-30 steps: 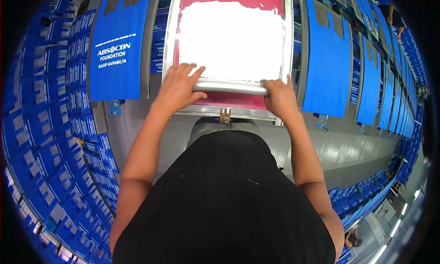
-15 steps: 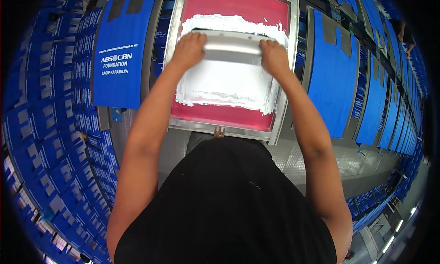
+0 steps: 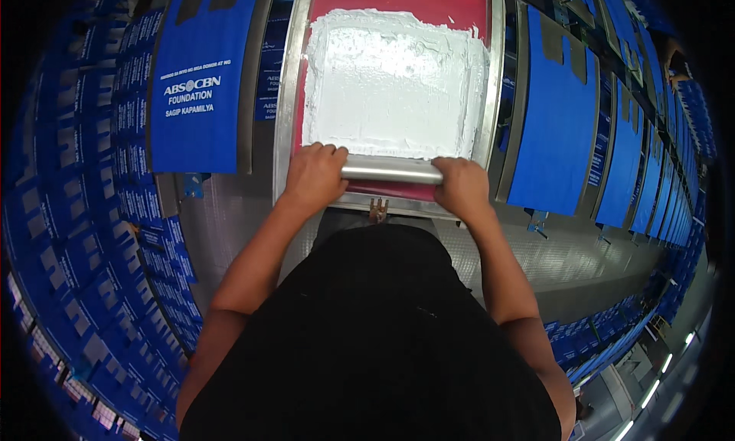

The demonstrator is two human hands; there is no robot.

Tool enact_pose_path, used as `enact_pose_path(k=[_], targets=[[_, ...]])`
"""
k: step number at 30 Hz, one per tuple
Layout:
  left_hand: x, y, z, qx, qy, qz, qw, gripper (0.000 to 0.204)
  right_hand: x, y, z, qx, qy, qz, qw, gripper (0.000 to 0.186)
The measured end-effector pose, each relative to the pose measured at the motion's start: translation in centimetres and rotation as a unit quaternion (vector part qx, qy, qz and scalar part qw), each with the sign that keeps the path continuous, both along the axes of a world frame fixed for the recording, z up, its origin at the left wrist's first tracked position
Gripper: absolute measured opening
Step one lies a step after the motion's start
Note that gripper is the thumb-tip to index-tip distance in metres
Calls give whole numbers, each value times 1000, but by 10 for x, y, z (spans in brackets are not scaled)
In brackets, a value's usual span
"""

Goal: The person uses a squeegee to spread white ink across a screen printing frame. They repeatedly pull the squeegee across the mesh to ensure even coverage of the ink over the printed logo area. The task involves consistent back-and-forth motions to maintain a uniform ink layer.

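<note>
Both my hands grip a metal squeegee [image 3: 392, 170] that lies across the near end of a printing screen. My left hand [image 3: 318, 177] is closed round its left end, and my right hand [image 3: 462, 187] round its right end. The screen has a silver metal frame [image 3: 288, 96] and red mesh [image 3: 452, 4]. White ink [image 3: 394, 89] covers a large rectangle of the mesh beyond the squeegee, with thick ridges along its edges. A strip of red shows between the squeegee and the near frame bar. The squeegee's blade is hidden from me.
A blue fabric panel with white print [image 3: 195, 81] lies on a board to the left. More blue panels [image 3: 553, 112] run in a row to the right. Many printed blue pieces [image 3: 69, 211] fill racks at far left. A small metal clamp [image 3: 378, 209] sits at the frame's near edge.
My hands have drawn the squeegee toward me, from the far part of the white ink to its near edge. The ink behind it now lies spread across the rectangle.
</note>
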State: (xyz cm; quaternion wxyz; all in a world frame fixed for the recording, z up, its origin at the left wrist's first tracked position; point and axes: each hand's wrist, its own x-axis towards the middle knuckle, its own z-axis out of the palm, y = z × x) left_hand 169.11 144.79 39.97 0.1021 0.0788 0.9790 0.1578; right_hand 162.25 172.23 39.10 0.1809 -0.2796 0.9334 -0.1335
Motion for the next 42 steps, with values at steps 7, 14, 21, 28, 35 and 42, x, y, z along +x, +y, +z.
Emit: enact_pose_path(k=[7, 14, 21, 28, 35, 42], targets=[[36, 1, -30, 18, 110, 9, 994, 35, 35, 7, -25, -88, 84, -14, 992, 17], [-133, -30, -30, -61, 45, 51, 996, 25, -129, -34, -30, 17, 88, -34, 995, 24], [-153, -31, 6, -47, 13, 31, 998, 18, -150, -29, -4, 56, 73, -26, 995, 35], [-3, -10, -39, 28, 131, -5, 991, 23, 0, 3, -43, -69, 96, -22, 993, 28], [-211, -39, -4, -85, 18, 9, 996, 23, -202, -41, -19, 55, 88, -17, 994, 37], [-3, -15, -11, 73, 92, 7, 993, 16, -5, -4, -8, -44, 38, -9, 998, 32]])
